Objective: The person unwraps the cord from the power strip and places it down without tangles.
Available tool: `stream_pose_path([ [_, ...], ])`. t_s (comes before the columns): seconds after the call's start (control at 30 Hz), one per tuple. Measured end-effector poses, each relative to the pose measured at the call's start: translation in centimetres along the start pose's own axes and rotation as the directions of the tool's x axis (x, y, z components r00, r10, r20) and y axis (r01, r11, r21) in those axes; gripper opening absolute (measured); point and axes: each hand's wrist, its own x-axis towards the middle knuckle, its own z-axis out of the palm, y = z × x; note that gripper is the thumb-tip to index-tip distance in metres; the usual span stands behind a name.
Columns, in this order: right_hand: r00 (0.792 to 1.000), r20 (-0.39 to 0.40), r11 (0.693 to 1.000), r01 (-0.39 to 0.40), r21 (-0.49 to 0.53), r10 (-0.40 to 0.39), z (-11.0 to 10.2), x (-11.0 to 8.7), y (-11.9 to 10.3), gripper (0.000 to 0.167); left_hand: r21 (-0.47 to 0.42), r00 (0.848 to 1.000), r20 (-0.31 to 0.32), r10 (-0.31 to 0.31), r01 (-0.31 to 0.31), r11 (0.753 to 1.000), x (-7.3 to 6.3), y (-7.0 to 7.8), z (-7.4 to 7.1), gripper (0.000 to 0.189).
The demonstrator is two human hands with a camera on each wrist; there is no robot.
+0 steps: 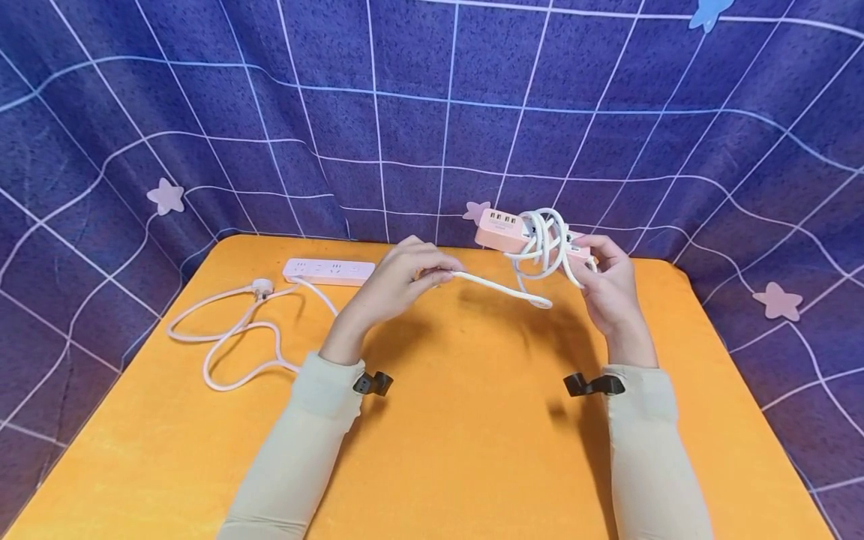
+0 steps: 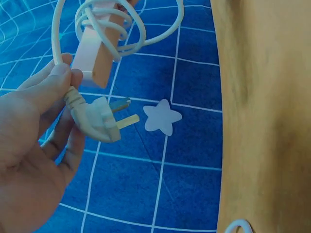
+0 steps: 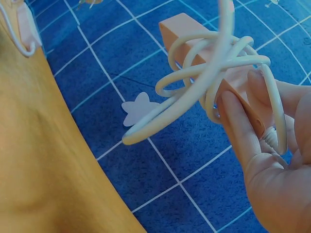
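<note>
My right hand (image 1: 610, 289) grips one end of a pink power strip (image 1: 501, 231), held up above the back right of the table. Loops of its white cord (image 1: 557, 247) are wound around the strip's middle. In the right wrist view, thumb and fingers clasp the strip at the end where the cord comes out. My left hand (image 1: 405, 277) pinches the cord close behind its plug (image 2: 99, 119), whose metal prongs point away from the palm in the left wrist view. Between the two hands a length of cord sags into a bend.
A second, pale pink power strip (image 1: 327, 271) lies at the back left of the orange-covered table (image 1: 459, 450). Its cord spreads in loose loops, with its plug (image 1: 262, 287) beside the strip. A blue curtain (image 1: 412, 120) with white lines and stars hangs behind.
</note>
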Motion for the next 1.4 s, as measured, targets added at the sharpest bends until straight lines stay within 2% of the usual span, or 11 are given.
stream_pose_path([
  [0.17,1.000,0.002,1.000,-0.007,0.002,0.007,0.1,0.0,0.0,0.038,0.053,0.997,0.044,0.060,-0.062,0.997,-0.3,-0.7,0.1,0.019],
  [0.3,1.000,0.002,1.000,-0.008,0.007,0.008,0.2,0.0,0.0,0.038,0.058,0.991,0.112,0.069,-0.076,0.995,-0.7,-1.2,0.2,0.017],
  [0.5,1.000,0.008,1.000,-0.006,0.017,0.005,0.0,0.0,0.0,0.037,0.079,0.981,0.193,0.032,-0.048,0.996,-1.2,-2.1,0.5,0.015],
  [0.67,1.000,0.011,1.000,-0.004,0.018,0.004,0.0,0.0,0.1,0.038,0.140,0.972,0.235,0.002,-0.036,0.990,-1.3,-2.7,0.7,0.012],
  [0.83,1.000,0.009,1.000,-0.015,0.027,0.015,0.2,-0.1,0.1,0.040,0.199,0.969,0.244,-0.037,-0.013,0.980,-1.6,-3.1,0.7,0.009],
  [1.17,1.000,0.009,1.000,-0.016,0.013,0.016,0.3,-0.1,0.1,0.041,0.244,0.965,0.251,-0.072,0.009,0.970,-2.0,-4.2,1.5,0.011],
  [1.27,1.000,0.010,1.000,-0.019,0.016,0.018,0.2,-0.1,0.1,0.041,0.263,0.957,0.270,-0.104,0.030,0.964,-2.2,-4.4,1.6,0.011],
  [1.4,1.000,0.017,1.000,-0.022,0.017,0.021,0.2,-0.2,0.0,0.041,0.275,0.938,0.311,-0.155,0.067,0.959,-2.5,-4.7,1.8,0.010],
])
